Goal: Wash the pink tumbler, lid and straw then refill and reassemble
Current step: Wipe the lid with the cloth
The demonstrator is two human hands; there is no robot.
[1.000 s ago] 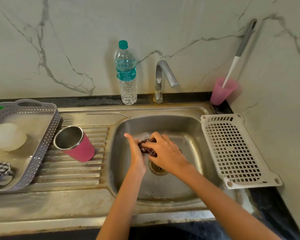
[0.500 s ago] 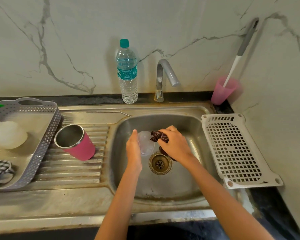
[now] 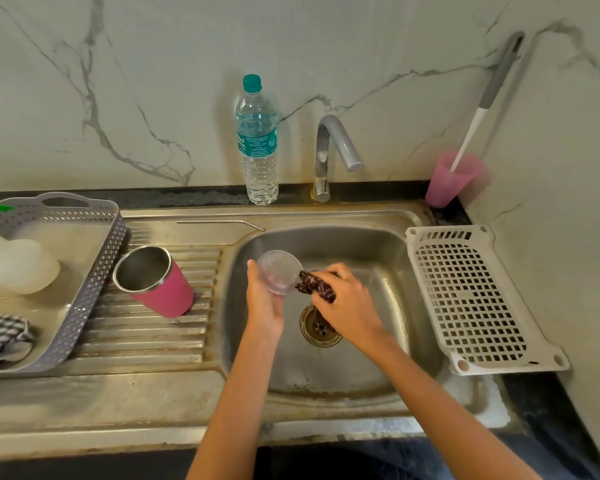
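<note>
Over the steel sink [image 3: 388, 362], my left hand [image 3: 264, 303] holds the clear round lid [image 3: 278, 270] up by its lower edge. My right hand [image 3: 347, 306] grips a dark scrubber [image 3: 313, 286] whose tip touches the lid's right edge. The pink tumbler [image 3: 160, 285] lies tilted on the ribbed drainboard at the left, its steel mouth facing up and left. A metal straw [image 3: 219, 223] lies flat on the sink's rim behind it. A water bottle [image 3: 258, 143] with a teal cap stands at the wall left of the tap [image 3: 333, 150].
A grey perforated tray [image 3: 87, 292] at the left holds a white bottle [image 3: 18, 265] and a checked cloth [image 3: 0, 334]. A white slotted rack [image 3: 471, 299] lies right of the basin. A pink cup [image 3: 454, 178] with a brush stands in the back right corner.
The lid was covered by the scrubbing right hand low in the basin. Now my left hand has raised it into view, and my right hand with the scrubber has drawn to its right edge.
</note>
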